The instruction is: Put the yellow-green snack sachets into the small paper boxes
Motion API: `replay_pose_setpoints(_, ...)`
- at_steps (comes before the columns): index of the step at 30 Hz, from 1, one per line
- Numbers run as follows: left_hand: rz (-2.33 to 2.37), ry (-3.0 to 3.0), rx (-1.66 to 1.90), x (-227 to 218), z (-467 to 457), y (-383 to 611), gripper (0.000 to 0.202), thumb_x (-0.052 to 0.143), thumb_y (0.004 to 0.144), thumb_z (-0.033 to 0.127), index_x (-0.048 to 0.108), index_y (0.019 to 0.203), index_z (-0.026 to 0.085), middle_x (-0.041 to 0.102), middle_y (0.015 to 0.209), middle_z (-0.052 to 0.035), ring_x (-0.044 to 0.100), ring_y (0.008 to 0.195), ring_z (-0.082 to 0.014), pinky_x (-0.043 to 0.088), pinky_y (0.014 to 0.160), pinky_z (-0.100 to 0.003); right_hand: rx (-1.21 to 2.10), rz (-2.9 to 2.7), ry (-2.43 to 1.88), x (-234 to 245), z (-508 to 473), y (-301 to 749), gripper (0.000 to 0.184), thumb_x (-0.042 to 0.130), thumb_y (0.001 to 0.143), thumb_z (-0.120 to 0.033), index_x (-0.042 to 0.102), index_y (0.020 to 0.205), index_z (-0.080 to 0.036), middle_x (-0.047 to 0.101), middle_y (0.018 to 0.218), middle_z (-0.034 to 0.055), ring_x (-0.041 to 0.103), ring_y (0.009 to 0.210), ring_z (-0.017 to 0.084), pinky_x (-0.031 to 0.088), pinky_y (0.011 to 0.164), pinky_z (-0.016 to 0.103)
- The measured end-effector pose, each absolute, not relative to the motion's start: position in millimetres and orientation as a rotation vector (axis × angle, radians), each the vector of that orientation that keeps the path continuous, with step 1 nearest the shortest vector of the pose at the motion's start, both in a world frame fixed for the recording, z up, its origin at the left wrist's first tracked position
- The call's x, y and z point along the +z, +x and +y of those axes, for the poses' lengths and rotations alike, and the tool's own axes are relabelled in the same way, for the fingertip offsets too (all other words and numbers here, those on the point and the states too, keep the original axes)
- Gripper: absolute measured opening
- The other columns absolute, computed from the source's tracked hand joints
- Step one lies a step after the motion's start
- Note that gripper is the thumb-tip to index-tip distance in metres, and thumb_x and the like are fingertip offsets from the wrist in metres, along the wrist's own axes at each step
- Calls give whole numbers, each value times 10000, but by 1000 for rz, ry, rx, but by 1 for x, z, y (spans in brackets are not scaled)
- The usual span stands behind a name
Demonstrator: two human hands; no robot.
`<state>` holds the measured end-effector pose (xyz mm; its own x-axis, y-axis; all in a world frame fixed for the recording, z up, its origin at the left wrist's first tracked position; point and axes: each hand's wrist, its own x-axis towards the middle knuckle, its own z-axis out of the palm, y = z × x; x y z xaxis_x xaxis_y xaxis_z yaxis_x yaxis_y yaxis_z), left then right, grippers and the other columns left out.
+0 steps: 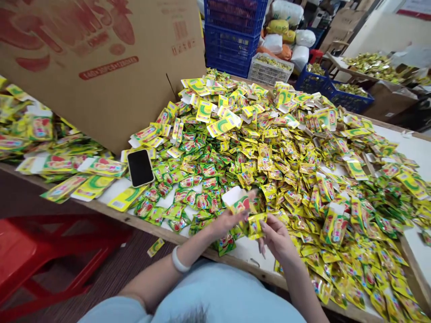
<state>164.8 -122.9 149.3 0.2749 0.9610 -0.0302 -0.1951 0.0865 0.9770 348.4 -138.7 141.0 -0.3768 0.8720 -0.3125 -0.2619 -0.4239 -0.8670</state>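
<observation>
My left hand (229,220) is closed round a small yellow-green printed box (238,202) with a watermelon picture. The box's white end flap stands up, and the fingertips on it are slightly blurred. Close beside it, my right hand (276,234) pinches a small yellow candy packet (256,225) between thumb and fingers. The packet overlaps the lower side of the box. Beneath and around both hands spreads a heap of loose packets, green ones (204,201) to the left and yellow ones (289,170) to the right.
A large cardboard carton (101,67) stands on the table's left part, with a phone (140,168) in front. Flat and folded boxes (222,123) lie over the heap. Blue crates (232,47) and a white basket (269,68) stand behind. A red stool (40,251) is at lower left.
</observation>
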Motion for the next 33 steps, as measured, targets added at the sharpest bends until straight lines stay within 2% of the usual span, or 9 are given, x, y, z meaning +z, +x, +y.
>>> replay_pose_setpoints(3, 753, 932, 1099, 143, -121, 173, 487, 590, 857, 574, 638, 1177, 210, 689, 1176, -117, 608, 1185, -290, 480, 1025, -457, 1791, -999, -1070, 156, -139, 351, 300, 780, 767, -456, 601, 798, -217, 638, 652, -36, 542, 351, 112, 475, 315, 242)
replay_pose_setpoints(6, 827, 817, 1163, 150, -114, 170, 418, 699, 772, 506, 662, 1053, 198, 714, 1007, -71, 681, 893, -228, 554, 854, -389, 1422, -999, -1103, 173, -136, 361, 302, 772, 790, -428, 556, 737, -224, 578, 574, -57, 487, 360, 89, 404, 311, 202)
replay_pose_setpoints(10, 787, 889, 888, 163, -117, 173, 494, 826, 610, 540, 632, 822, 138, 616, 668, -3, 560, 566, -121, 516, 594, -279, 1034, -1133, -1076, 187, -131, 364, 93, 670, 901, -308, 620, 908, -230, 566, 644, -49, 477, 410, 78, 396, 375, 206)
replay_pose_setpoints(14, 671, 938, 761, 168, -132, 180, 540, 826, 616, 580, 598, 824, 138, 575, 669, 11, 534, 573, -109, 507, 571, -268, 808, -1525, -949, 194, -124, 351, 111, 596, 924, -205, 662, 1008, -234, 635, 937, 48, 595, 605, 123, 474, 488, 250)
replay_pose_setpoints(17, 685, 989, 722, 168, -136, 176, 456, 809, 669, 515, 576, 806, 147, 561, 674, 15, 528, 582, -106, 501, 573, -259, 675, -1900, -911, 207, -120, 352, 156, 566, 928, -168, 676, 1012, -241, 655, 940, 67, 654, 845, 193, 547, 675, 296)
replay_pose_setpoints(20, 728, 1106, 651, 170, -135, 169, 348, 781, 697, 397, 558, 807, 153, 536, 655, 40, 496, 566, -91, 472, 550, -230, 809, -2204, -964, 223, -121, 361, 223, 502, 968, -166, 669, 1091, -248, 653, 986, 72, 651, 892, 187, 549, 762, 295)
replay_pose_setpoints(23, 745, 1218, 603, 171, -134, 169, 294, 753, 694, 311, 551, 849, 163, 525, 667, 53, 476, 580, -87, 435, 548, -212, 969, -2379, -1012, 231, -124, 367, 248, 446, 1000, -184, 664, 1102, -246, 648, 995, 67, 651, 863, 173, 536, 748, 279)
replay_pose_setpoints(27, 693, 1187, 506, 167, -138, 172, 283, 681, 758, 370, 527, 898, 178, 520, 680, 45, 498, 563, -101, 447, 549, -230, 1037, -2252, -1060, 217, -129, 374, 159, 530, 981, -249, 645, 1090, -233, 660, 830, 17, 613, 665, 136, 493, 597, 230)
replay_pose_setpoints(33, 790, 1342, 448, 158, -142, 170, 262, 688, 770, 373, 529, 838, 176, 515, 664, 44, 461, 584, -107, 393, 546, -223, 996, -2040, -1237, 186, -142, 375, 84, 609, 929, -283, 645, 899, -213, 630, 752, 4, 559, 591, 126, 442, 519, 222)
